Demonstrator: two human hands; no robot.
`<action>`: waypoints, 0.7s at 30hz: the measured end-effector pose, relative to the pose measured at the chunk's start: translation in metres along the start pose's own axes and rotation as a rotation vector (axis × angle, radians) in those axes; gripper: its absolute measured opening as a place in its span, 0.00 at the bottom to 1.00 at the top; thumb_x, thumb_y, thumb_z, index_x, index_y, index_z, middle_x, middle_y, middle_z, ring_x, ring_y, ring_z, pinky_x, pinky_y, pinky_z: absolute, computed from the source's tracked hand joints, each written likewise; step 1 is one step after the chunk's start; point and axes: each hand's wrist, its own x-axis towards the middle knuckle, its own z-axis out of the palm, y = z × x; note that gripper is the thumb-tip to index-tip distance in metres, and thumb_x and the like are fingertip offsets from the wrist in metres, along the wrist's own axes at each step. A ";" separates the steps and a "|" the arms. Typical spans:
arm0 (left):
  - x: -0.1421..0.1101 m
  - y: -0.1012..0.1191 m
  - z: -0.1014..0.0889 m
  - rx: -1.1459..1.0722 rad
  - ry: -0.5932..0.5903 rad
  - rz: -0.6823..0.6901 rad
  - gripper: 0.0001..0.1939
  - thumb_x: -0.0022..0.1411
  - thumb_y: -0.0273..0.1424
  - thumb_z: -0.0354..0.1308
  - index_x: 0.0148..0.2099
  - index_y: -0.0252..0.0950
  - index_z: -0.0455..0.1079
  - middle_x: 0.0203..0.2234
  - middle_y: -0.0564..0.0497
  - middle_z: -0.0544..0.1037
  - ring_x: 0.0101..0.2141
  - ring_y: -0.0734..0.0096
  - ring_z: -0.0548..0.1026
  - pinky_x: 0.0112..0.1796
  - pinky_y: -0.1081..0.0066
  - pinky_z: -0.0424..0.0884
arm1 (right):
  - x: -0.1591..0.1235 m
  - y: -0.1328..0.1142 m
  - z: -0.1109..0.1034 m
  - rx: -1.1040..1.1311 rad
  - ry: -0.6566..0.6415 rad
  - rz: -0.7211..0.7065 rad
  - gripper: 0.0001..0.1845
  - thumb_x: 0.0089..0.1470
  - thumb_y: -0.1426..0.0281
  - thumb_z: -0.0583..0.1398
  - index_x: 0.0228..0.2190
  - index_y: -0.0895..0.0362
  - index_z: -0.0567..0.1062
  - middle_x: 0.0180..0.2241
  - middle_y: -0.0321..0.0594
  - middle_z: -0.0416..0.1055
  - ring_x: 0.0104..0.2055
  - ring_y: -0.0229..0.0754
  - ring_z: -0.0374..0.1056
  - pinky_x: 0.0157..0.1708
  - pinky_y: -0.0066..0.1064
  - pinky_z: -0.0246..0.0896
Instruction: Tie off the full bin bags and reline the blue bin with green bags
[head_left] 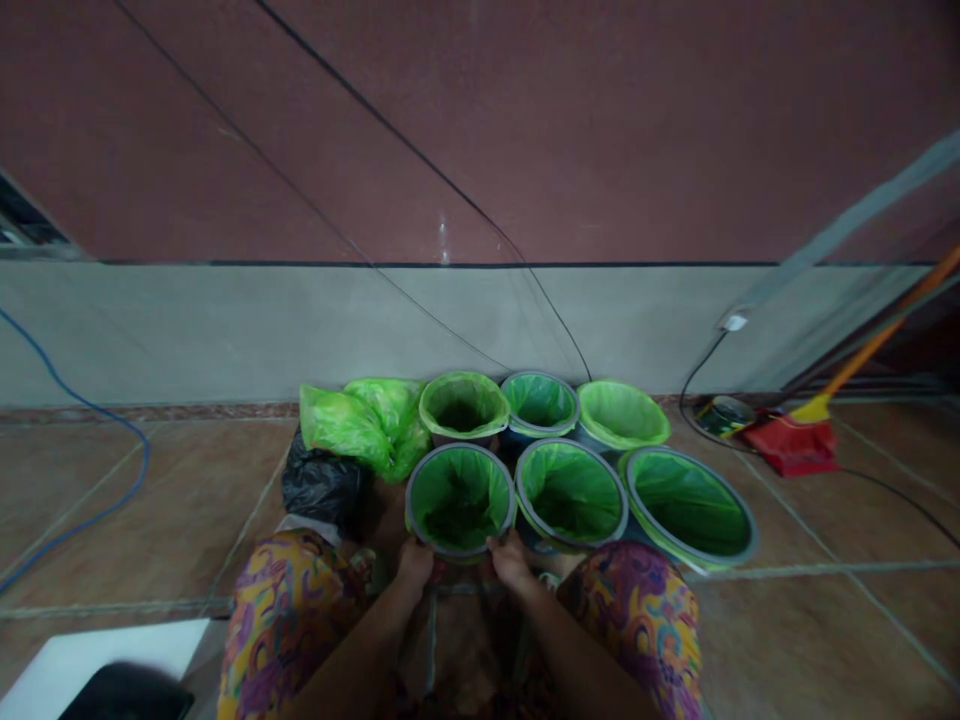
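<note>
A small trash bin (460, 552) lined with a green plastic bag stands in front of me, its mouth facing up. My left hand (417, 563) is closed on the near left side of its rim. On the near right side, my right hand (510, 557) grips the same rim. Several more bins lined with green bags stand close around it, among them a grey-rimmed bin (571, 492) just to the right and a bin with a folded-over liner (463, 405) behind. The undersides of my fingers are hidden.
Bright green plastic bags (367, 415) and a black plastic bag (322, 485) lie left of the bins. A red dustpan (795, 445), a tin can (724, 416) and a cable (684, 385) are at right. A blue cable (139, 480) crosses the tiles at left.
</note>
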 end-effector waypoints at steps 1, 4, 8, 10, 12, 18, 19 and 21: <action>0.000 0.000 0.000 -0.003 0.001 0.001 0.10 0.63 0.32 0.51 0.46 0.35 0.68 0.30 0.47 0.79 0.26 0.67 0.79 0.25 0.73 0.73 | -0.001 -0.001 0.001 -0.012 0.001 -0.006 0.14 0.40 0.71 0.63 0.35 0.55 0.75 0.37 0.45 0.78 0.50 0.52 0.71 0.50 0.40 0.65; 0.000 0.001 0.002 -0.015 0.005 0.007 0.09 0.63 0.32 0.52 0.44 0.35 0.68 0.28 0.48 0.79 0.25 0.68 0.78 0.24 0.73 0.72 | -0.004 -0.005 0.001 -0.053 0.003 -0.024 0.14 0.39 0.72 0.64 0.33 0.56 0.75 0.35 0.46 0.78 0.48 0.52 0.72 0.48 0.39 0.67; 0.001 0.002 0.002 -0.041 0.006 0.017 0.08 0.63 0.32 0.52 0.44 0.35 0.67 0.25 0.49 0.77 0.22 0.69 0.76 0.23 0.73 0.72 | -0.005 -0.010 0.001 -0.093 -0.006 -0.069 0.14 0.40 0.70 0.64 0.34 0.56 0.75 0.32 0.43 0.78 0.46 0.51 0.73 0.45 0.38 0.69; 0.002 0.001 0.002 -0.054 0.002 0.022 0.09 0.63 0.31 0.52 0.45 0.35 0.66 0.25 0.50 0.77 0.21 0.70 0.75 0.22 0.73 0.71 | -0.006 -0.010 0.001 -0.119 -0.003 -0.090 0.14 0.41 0.69 0.64 0.35 0.56 0.75 0.32 0.43 0.78 0.45 0.50 0.73 0.44 0.39 0.69; 0.002 0.000 0.002 -0.064 -0.003 0.029 0.09 0.63 0.31 0.52 0.46 0.35 0.66 0.26 0.49 0.77 0.20 0.71 0.74 0.21 0.73 0.71 | -0.007 -0.009 0.002 -0.149 0.000 -0.101 0.13 0.42 0.70 0.63 0.35 0.56 0.75 0.33 0.44 0.78 0.45 0.51 0.74 0.44 0.39 0.69; 0.000 -0.006 0.003 -0.047 0.000 0.057 0.07 0.64 0.31 0.51 0.42 0.35 0.66 0.28 0.49 0.77 0.21 0.72 0.75 0.22 0.74 0.71 | -0.007 -0.003 0.003 -0.248 -0.009 -0.114 0.15 0.43 0.75 0.60 0.37 0.58 0.76 0.41 0.48 0.78 0.49 0.51 0.72 0.49 0.39 0.67; -0.001 -0.008 0.004 -0.036 0.000 0.063 0.07 0.63 0.31 0.51 0.42 0.35 0.66 0.29 0.49 0.77 0.21 0.72 0.75 0.23 0.73 0.71 | -0.007 -0.003 0.003 -0.272 -0.015 -0.118 0.15 0.44 0.76 0.60 0.37 0.59 0.77 0.43 0.50 0.77 0.50 0.51 0.71 0.50 0.39 0.66; -0.003 -0.011 0.005 -0.001 -0.003 0.082 0.07 0.63 0.31 0.51 0.42 0.34 0.67 0.28 0.49 0.77 0.21 0.71 0.76 0.23 0.72 0.71 | -0.007 -0.003 0.002 -0.319 -0.027 -0.118 0.16 0.44 0.77 0.59 0.38 0.61 0.77 0.46 0.52 0.76 0.52 0.51 0.70 0.52 0.38 0.64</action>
